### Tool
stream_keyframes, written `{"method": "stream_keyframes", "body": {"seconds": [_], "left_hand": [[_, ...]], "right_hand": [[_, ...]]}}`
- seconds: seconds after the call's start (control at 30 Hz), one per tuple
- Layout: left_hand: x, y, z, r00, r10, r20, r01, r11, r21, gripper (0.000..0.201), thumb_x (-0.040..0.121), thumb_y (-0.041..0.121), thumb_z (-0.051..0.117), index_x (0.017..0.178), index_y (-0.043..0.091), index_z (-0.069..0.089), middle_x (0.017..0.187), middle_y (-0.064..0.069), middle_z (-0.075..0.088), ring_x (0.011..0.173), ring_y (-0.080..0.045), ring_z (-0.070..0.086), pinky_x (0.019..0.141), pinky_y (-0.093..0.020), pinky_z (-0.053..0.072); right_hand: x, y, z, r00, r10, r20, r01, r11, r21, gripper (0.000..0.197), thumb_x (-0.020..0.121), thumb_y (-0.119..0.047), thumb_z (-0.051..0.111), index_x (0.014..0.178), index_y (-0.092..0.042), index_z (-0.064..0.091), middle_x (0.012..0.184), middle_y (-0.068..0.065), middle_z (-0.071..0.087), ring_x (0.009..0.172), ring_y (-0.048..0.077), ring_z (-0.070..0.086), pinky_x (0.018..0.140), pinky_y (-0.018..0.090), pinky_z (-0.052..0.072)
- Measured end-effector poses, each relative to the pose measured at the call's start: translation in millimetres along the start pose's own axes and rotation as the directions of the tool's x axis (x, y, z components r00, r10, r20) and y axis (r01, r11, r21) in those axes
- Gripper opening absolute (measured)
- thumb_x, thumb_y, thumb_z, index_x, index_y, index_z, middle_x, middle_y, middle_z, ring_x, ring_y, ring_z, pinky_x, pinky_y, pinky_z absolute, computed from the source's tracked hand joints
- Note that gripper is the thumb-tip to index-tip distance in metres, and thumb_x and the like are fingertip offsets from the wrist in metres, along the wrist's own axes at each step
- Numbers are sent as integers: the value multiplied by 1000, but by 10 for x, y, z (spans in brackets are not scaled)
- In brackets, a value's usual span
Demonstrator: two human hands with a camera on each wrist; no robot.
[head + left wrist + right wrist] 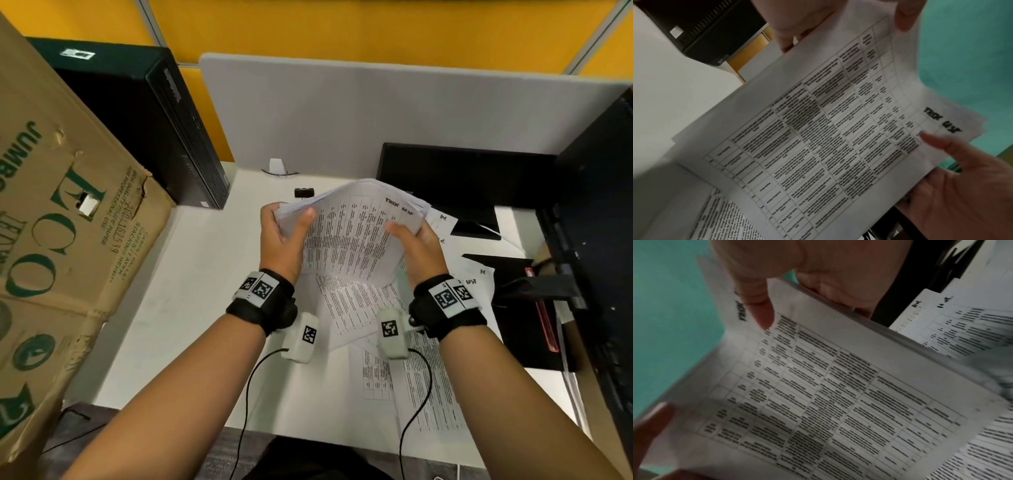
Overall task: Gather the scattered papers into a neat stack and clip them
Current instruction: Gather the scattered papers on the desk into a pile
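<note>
From above, left hand point(281, 236) & right hand point(416, 247) each grasp a side of the raised bundle point(352, 233), binder clip point(303, 192) just beyond left; both wrist cams: thumbs pinching its edges, loose sheets point(962, 327) on desk below.

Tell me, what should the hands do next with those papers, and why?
Probably lower the held bundle of papers and gather the loose sheets still on the desk. Left hand and right hand grip its edges; the binder clip waits untouched.
</note>
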State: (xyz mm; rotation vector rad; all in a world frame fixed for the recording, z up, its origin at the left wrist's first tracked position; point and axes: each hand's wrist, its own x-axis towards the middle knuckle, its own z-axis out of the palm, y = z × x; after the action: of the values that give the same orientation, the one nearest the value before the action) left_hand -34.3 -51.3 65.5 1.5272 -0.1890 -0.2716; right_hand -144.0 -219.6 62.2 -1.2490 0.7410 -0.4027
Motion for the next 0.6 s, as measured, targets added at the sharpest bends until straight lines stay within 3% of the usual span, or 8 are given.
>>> {"method": "stream_keyframes", "body": {"seconds": [0.1, 0.17, 0.27, 0.37, 0.5, 0.53, 0.6], "left_hand": [[2, 31, 56, 997, 59, -40, -58, 998, 27, 65, 68, 63, 63, 110, 18, 43, 102, -5, 59, 89, -14, 59, 77, -26, 53], [30, 84, 99, 997, 44, -70, -41, 998, 45, 69, 68, 68, 59, 109, 15, 43, 101, -8, 60, 86, -15, 59, 75, -28, 54], [74, 151, 132, 987, 15, -162, -2, 996, 86, 51, 79, 65, 52, 94, 17, 46, 88, 0, 56, 78, -13, 55, 75, -32, 52], [130, 166, 110, 976, -22, -218, 34, 998, 53, 34, 93, 50, 47, 80, 18, 45, 79, 2, 52, 72, -12, 52, 68, -26, 45], [151, 201, 98, 980, 46, -191, -32, 996, 79, 43, 100, 42, 37, 85, 2, 48, 80, -5, 48, 71, -13, 47, 65, -20, 40], [147, 207, 105, 984, 51, -173, -38, 996, 80, 46, 100, 42, 36, 88, 0, 49, 81, -5, 49, 71, -12, 47, 64, -16, 41], [141, 210, 116, 989, 36, -147, -25, 997, 79, 41, 97, 46, 41, 84, 9, 49, 79, -2, 52, 72, -11, 51, 64, -17, 43]], "right_hand": [[-47, -114, 77, 996, -94, 9, 94, 995, -28, 32, 84, -44, 68, 111, -29, 59, 109, -3, 72, 99, 14, 70, 83, 37, 56], [-67, -191, 142, 991, -131, -30, 130, 991, -40, 23, 88, -47, 62, 101, -28, 56, 100, -4, 71, 90, 12, 71, 80, 34, 58], [-45, -272, 208, 985, -130, -112, 124, 990, -61, 27, 92, -52, 52, 94, -24, 53, 87, -6, 68, 79, 11, 68, 70, 30, 56], [-29, -317, 204, 979, -123, -163, 111, 990, -84, 33, 93, -54, 48, 93, -22, 58, 85, -6, 68, 82, 12, 68, 71, 28, 51], [-23, -354, 194, 975, -125, -185, 113, 991, -71, 29, 94, -49, 47, 88, -23, 59, 80, -7, 67, 81, 12, 67, 71, 29, 51], [-18, -358, 201, 974, -126, -188, 114, 991, -73, 30, 93, -50, 48, 93, -22, 60, 83, -6, 68, 83, 13, 67, 73, 30, 53], [-21, -361, 219, 975, -120, -187, 102, 989, -108, 47, 88, -57, 51, 111, -18, 60, 94, -1, 69, 91, 16, 67, 82, 36, 56]]}}
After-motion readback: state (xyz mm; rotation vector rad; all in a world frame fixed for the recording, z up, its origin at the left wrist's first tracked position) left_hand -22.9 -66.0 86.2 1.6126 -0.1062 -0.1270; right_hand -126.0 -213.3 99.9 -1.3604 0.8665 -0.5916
